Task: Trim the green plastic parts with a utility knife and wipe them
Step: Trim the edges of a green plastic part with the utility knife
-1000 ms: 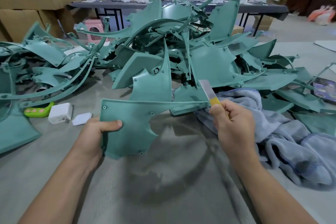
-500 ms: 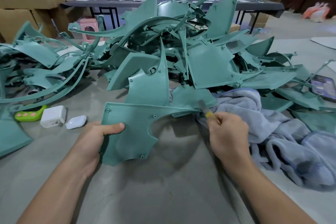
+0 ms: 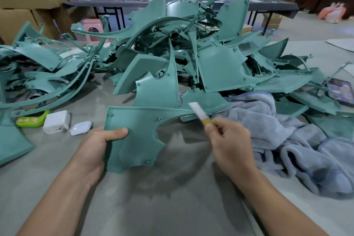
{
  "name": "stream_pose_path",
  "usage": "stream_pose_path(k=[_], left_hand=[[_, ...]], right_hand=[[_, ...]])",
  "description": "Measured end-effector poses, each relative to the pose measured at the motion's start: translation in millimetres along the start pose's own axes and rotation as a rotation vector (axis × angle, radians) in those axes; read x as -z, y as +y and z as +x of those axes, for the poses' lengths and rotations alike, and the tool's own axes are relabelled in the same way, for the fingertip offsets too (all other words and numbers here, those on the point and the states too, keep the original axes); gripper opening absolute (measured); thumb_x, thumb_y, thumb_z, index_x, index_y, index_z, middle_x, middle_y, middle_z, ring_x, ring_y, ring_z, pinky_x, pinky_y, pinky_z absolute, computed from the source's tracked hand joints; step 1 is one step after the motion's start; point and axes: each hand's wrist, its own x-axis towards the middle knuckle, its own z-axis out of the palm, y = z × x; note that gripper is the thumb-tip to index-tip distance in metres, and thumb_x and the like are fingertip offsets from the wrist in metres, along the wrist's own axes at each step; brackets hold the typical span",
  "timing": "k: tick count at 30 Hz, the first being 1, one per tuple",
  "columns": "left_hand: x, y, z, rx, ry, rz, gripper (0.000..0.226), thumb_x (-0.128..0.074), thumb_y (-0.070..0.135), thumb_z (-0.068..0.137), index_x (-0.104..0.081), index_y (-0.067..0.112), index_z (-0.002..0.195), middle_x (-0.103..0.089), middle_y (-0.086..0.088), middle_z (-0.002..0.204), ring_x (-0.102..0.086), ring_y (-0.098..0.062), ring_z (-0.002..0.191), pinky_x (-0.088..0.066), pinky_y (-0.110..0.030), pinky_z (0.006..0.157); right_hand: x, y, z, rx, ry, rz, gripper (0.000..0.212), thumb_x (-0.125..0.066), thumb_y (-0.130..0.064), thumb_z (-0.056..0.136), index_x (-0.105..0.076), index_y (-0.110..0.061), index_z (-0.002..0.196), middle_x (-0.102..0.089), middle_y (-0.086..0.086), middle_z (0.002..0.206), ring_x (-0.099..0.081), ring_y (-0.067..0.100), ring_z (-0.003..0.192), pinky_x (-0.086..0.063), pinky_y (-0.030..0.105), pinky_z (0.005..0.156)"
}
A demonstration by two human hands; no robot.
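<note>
A panel is gripped at frame centre by the left hand. A knife is pinched by the right hand, its blade near the panel's right tip. Trimming is judged under way; wiping with the towel, at right, and the pile behind are judged to remain.

Tilted green plastic panel, utility knife by its upper edge
</note>
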Motion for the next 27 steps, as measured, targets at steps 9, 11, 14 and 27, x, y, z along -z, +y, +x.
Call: stream_pose_path(k=[9,11,14,27], left_hand=[[-11.7,0.6,-14.4,-0.327,0.068,0.025,0.029,-0.078,0.010,0.057,-0.082,0.009,0.085,-0.078,-0.016,0.087,-0.076,-0.032,0.073,-0.059,-0.035,0.057],[-10.9,2.4,-17.6,-0.401,0.085,0.094,0.026,-0.077,0.010,0.056,-0.082,0.012,0.081,-0.078,-0.012,0.080,-0.075,-0.026,0.067,-0.057,-0.030,0.053],[-7.4,6.6,-21.4,-0.457,0.098,0.142,0.024,-0.076,0.011,0.055,-0.082,0.014,0.078,-0.077,-0.010,0.075,-0.073,-0.023,0.063,-0.056,-0.029,0.051],[-13.3,5.7,-31.1,-0.784,0.445,0.324,0.012,-0.075,0.043,0.062,-0.077,0.035,0.070,-0.064,0.018,0.059,-0.054,0.003,0.051,-0.044,-0.015,0.048]], right_hand=[[-8.7,-28.4,-14.1,0.070,-0.170,0.285,0.033,-0.057,-0.035,0.090,-0.053,-0.015,0.064,-0.052,0.002,0.051,-0.044,0.016,0.045,-0.037,0.041,0.046],[-8.7,-24.0,-7.7,0.035,-0.074,0.133,0.033,-0.060,-0.031,0.090,-0.051,-0.014,0.063,-0.049,-0.002,0.051,-0.039,0.007,0.047,-0.034,0.035,0.047],[3.0,-10.3,-1.3,-0.074,0.101,0.078,0.030,-0.061,-0.025,0.086,-0.052,-0.008,0.062,-0.043,0.003,0.049,-0.033,0.009,0.048,-0.028,0.031,0.048],[-10.1,-39.4,-17.9,0.124,-0.054,0.490,0.033,-0.056,-0.036,0.090,-0.057,-0.013,0.067,-0.051,0.006,0.051,-0.044,0.016,0.047,-0.036,0.033,0.047]])
